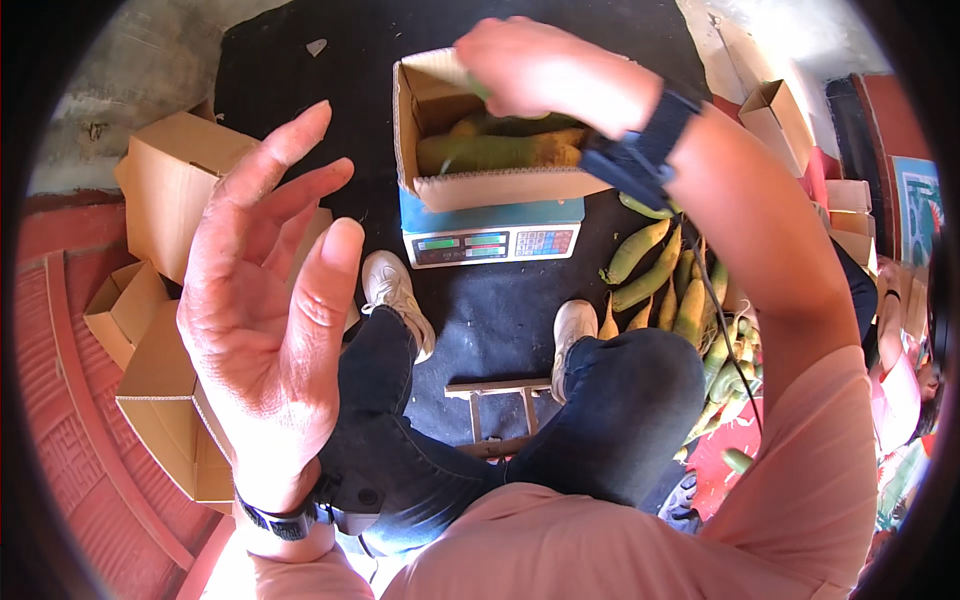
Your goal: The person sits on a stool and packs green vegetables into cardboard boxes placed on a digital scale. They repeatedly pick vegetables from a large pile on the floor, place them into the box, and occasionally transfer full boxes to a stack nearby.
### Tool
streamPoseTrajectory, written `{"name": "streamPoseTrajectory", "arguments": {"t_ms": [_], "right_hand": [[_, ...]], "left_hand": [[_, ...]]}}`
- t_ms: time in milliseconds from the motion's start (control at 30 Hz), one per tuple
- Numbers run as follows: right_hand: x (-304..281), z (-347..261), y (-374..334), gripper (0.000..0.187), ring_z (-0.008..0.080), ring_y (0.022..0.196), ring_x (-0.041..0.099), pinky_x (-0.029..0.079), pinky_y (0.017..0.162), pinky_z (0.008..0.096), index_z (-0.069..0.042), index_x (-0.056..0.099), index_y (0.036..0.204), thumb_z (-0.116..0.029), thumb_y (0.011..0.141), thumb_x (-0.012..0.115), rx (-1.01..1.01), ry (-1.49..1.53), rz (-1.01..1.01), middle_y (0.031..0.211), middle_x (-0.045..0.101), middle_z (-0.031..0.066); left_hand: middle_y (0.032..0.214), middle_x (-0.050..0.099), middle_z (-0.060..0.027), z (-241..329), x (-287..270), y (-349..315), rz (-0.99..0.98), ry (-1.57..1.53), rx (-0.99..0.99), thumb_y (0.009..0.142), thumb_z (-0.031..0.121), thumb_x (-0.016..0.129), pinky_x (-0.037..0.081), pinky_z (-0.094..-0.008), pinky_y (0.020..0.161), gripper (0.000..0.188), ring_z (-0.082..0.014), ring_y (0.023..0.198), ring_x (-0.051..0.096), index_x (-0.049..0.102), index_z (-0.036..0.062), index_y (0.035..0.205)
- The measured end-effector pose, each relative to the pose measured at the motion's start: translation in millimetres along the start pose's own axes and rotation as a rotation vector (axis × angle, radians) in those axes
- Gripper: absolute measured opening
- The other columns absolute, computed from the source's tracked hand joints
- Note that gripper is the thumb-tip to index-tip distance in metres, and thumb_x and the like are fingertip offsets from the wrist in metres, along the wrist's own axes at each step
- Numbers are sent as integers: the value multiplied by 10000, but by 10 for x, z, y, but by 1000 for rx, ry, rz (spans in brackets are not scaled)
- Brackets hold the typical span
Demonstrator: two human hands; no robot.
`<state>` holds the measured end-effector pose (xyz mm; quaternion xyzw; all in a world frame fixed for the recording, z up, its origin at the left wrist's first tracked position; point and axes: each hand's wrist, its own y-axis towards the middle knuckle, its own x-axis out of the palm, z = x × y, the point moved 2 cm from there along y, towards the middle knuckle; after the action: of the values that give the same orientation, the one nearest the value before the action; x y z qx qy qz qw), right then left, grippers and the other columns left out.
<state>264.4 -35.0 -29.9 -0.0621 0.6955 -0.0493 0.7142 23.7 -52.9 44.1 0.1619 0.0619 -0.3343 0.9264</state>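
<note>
My left hand [265,290] is raised at the left with its fingers apart and nothing in it. My right hand [525,68], smeared by motion, is curled above the far side of an open cardboard box [520,187]. A bit of green shows under its fingers, but what it holds is hidden. Several long green radishes [480,153] lie in the box, some with yellowish-brown ends. The box rests on a blue and white digital scale [490,243] with lit green displays, in front of my feet.
More green radishes [655,275] lie in a heap at the right on the dark mat [470,345]. Cardboard boxes [170,400] stand at the left; another box [777,120] is at the far right. A small wooden stool [500,388] sits between my legs. Another person [895,400] is at the right edge.
</note>
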Motion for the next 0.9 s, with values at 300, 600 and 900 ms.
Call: {"name": "streamPoseTrajectory", "arguments": {"t_ms": [300,600,900], "right_hand": [[-160,-628,236,161,311,849,674,550,754,367,-38,732,883,-69,790,605,-99,-185,-288,940,688,158],[-192,-211,479,271,240,856,613,489,775,347,-69,708,985,-77,715,726,240,-268,-725,979,673,127],[829,7,223,243,360,848,636,518,766,411,-5,578,1008,-48,775,633,-125,-27,-64,884,643,187]], "left_hand": [[1326,487,-206,-87,-167,-66,19,29,24,909,88,543,405,-434,1008,404,-317,1159,548,478,-6,1296],[1338,473,-214,-65,-272,-44,-30,140,62,910,109,519,408,-468,1015,414,-336,1164,545,479,60,1319],[1326,487,-212,-75,-293,-56,-56,237,91,912,140,524,422,-463,1004,412,-319,1158,553,485,69,1317]]}}
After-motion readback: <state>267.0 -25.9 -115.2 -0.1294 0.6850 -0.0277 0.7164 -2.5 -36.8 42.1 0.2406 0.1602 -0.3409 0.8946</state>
